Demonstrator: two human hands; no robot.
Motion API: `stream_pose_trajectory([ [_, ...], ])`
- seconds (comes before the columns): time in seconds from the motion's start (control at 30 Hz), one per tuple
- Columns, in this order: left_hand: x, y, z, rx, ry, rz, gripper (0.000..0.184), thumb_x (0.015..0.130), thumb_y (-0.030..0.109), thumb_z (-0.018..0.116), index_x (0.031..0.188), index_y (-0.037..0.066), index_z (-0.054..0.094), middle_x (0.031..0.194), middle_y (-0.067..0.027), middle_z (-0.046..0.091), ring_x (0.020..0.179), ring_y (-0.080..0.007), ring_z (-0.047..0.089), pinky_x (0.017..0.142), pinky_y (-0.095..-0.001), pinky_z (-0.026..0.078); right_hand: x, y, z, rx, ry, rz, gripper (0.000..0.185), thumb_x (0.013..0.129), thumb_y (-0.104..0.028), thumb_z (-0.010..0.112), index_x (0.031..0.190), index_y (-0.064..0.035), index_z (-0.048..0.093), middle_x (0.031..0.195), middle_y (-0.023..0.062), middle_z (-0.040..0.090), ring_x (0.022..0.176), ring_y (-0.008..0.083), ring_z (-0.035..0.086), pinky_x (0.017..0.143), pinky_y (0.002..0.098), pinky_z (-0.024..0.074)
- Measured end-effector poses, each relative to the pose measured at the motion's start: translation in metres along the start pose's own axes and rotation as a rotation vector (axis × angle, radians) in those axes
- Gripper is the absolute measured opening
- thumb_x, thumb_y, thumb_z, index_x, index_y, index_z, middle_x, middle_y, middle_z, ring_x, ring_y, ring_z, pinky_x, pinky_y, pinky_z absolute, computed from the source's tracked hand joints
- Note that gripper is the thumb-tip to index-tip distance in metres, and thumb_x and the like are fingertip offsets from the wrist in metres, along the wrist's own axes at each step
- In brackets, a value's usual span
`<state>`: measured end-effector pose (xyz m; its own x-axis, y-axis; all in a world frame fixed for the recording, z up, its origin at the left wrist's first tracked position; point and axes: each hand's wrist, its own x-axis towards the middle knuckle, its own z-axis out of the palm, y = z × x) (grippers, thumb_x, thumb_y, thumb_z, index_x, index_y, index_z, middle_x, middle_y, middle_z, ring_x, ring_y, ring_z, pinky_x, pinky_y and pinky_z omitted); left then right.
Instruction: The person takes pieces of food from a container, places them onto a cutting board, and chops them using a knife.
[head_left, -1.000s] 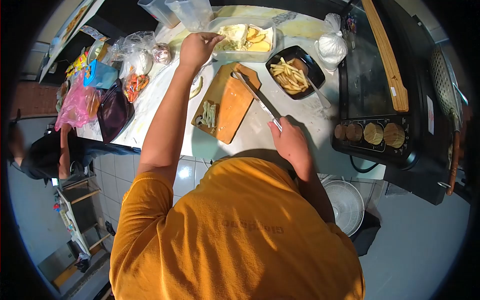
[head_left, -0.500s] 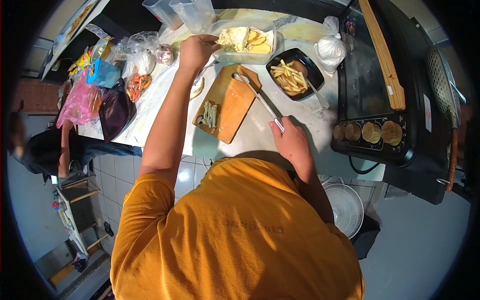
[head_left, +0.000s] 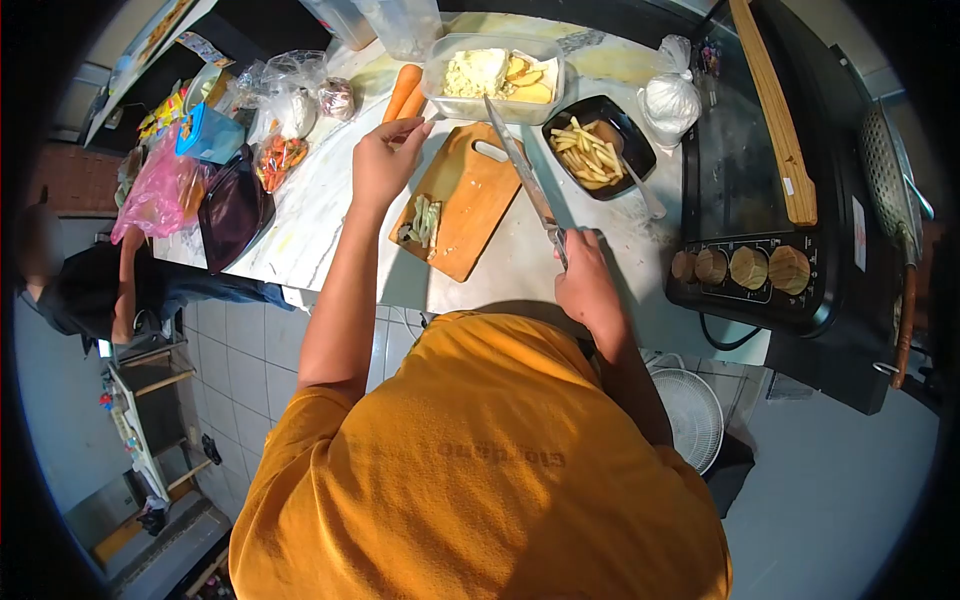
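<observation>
Right hand grips knife, blade slanting over right edge of board. Left hand hovers just beside carrots, fingers part-curled; cannot tell if it grips one. Step, judged: knife work, no cut under way. Any cut calls for left fingertips clear of blade.

A kitchen: a knife, cutting board, carrots and bowl of fries at a marble-patterned desk, with an oven alongside.
</observation>
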<state>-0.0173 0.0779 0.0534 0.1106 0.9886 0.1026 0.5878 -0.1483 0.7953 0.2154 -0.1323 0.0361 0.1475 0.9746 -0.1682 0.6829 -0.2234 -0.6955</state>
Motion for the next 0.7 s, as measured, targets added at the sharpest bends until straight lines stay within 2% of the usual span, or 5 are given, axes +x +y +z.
stream_pose_trajectory([
  [0.07, -0.004, -0.006, 0.000, -0.056, 0.028, 0.027, 0.032, 0.088, 0.031, 0.074, 0.104, 0.003, 0.076, 0.084, -0.0105, 0.075, 0.074, -0.0148, 0.069, 0.070, -0.0293, 0.054, 0.001, 0.000, 0.003, 0.007, 0.023, -0.024, 0.027, 0.074, 0.011, 0.054, 0.098, 0.0012, 0.051, 0.108, 0.0233, 0.053, 0.105, 0.0455, 0.052, 0.087, 0.0471, 0.0452],
  [0.27, -0.021, -0.013, -0.004, -0.067, 0.046, -0.038, 0.031, 0.089, 0.029, 0.073, 0.104, 0.002, 0.075, 0.084, -0.0083, 0.074, 0.070, -0.0129, 0.064, 0.068, -0.0284, 0.052, 0.005, -0.003, 0.010, 0.087, 0.156, -0.089, 0.020, 0.075, 0.009, 0.053, 0.094, 0.0030, 0.052, 0.098, 0.0236, 0.057, 0.095, 0.0451, 0.057, 0.083, 0.0492, 0.0464],
  [0.33, -0.024, -0.017, -0.004, -0.082, 0.042, -0.062, 0.030, 0.089, 0.028, 0.073, 0.104, 0.002, 0.075, 0.086, -0.0082, 0.074, 0.070, -0.0129, 0.064, 0.068, -0.0285, 0.052, 0.006, 0.000, 0.016, 0.250, 0.174, -0.025, 0.018, 0.076, 0.007, 0.053, 0.093, 0.0022, 0.052, 0.092, 0.0230, 0.060, 0.090, 0.0452, 0.059, 0.079, 0.0498, 0.0472],
  [0.67, -0.037, -0.018, 0.000, -0.166, 0.018, -0.132, 0.031, 0.091, 0.027, 0.071, 0.108, 0.002, 0.072, 0.085, -0.0085, 0.073, 0.071, -0.0123, 0.064, 0.066, -0.0270, 0.051, 0.012, -0.011, 0.009, 0.154, 0.152, -0.044, 0.013, 0.079, 0.001, 0.053, 0.092, 0.0013, 0.052, 0.089, 0.0220, 0.061, 0.090, 0.0436, 0.058, 0.081, 0.0514, 0.0444],
  [0.7, -0.038, -0.013, -0.001, -0.173, -0.007, -0.187, 0.030, 0.092, 0.026, 0.071, 0.109, 0.001, 0.072, 0.088, -0.0071, 0.073, 0.078, -0.0109, 0.064, 0.071, -0.0259, 0.050, 0.014, -0.008, 0.010, 0.105, 0.157, -0.073, 0.011, 0.080, -0.003, 0.054, 0.090, 0.0006, 0.052, 0.087, 0.0210, 0.061, 0.090, 0.0429, 0.058, 0.081, 0.0510, 0.0436],
])
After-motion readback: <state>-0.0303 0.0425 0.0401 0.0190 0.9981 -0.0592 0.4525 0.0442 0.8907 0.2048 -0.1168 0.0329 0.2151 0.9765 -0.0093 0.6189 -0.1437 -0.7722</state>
